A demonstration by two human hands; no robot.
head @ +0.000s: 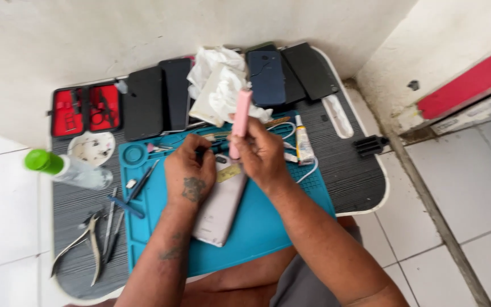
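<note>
My right hand grips a pink slim device, held upright above the blue work mat. My left hand is closed around a small dark tool whose tip points at the lower part of the pink device. Under both hands lies a pale pinkish phone, back up, on the mat. A yellow strip lies on the phone's upper end.
The mat sits on a small grey ribbed table. Several dark phones and crumpled white tissue lie at the back. A red tool case, a green-capped bottle, pliers, tweezers and a glue tube lie around.
</note>
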